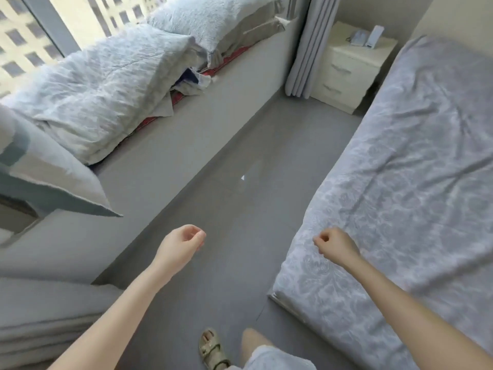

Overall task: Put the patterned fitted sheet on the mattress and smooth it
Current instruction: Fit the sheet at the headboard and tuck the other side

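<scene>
The mattress lies along my right side, its near corner showing bare at the bottom edge. The patterned fitted sheet covers its top and the side facing me, with long creases running across the surface. Grey floor separates it from the window ledge on my left, which carries a heaped pale duvet and a pillow. A cream nightstand stands at the far end beside the curtain. My right hand is loosely curled, empty, over the sheet's edge. My left hand is loosely curled, empty, above the floor.
</scene>
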Motion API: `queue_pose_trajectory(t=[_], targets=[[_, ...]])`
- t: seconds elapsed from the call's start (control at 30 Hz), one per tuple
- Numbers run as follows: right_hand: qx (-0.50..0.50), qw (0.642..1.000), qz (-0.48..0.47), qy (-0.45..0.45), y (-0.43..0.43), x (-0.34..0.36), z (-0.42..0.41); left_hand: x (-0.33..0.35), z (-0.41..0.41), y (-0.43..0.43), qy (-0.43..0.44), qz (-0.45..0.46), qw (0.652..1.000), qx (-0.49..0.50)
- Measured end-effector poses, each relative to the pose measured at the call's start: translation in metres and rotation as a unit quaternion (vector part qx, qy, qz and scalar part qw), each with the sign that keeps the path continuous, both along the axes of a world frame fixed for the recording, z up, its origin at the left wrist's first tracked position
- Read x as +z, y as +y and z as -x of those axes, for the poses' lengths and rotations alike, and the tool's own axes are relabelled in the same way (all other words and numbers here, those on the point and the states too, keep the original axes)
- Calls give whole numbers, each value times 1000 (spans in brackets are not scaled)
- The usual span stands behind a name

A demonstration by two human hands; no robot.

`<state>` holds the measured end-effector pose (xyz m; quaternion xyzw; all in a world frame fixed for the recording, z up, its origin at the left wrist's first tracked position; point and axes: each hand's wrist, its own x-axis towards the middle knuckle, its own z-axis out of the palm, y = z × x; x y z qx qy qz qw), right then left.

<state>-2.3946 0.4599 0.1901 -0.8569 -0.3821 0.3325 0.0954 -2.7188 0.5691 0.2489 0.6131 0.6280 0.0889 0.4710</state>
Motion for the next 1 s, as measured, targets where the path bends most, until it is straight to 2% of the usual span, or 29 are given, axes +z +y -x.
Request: queue_pose_trajectory(t=[0.2,0.4,0.53,0.67,0.8,0.87,1.0], targets=[[-110,993,28,-20,55,-21,-14,-45,-80,129,-2,20,994,-111],[-182,982,51,0,123,-54,-56,-86,-179,210,-32,56,989,-135],[-221,972,82,-24,172,-90,-93,-132,-241,253,-47,101,981,-160],[-252,953,136,-97,206,-137,-132,-190,-300,278,-30,136,975,-175],[-283,916,246,-142,219,-187,-191,-248,-363,296,-32,192,965,-175],[-317,898,278,-124,217,-213,-219,-277,-397,303,-36,226,954,-194],[-324,903,280,-41,209,-264,-240,-329,-459,309,-31,261,936,-234]])
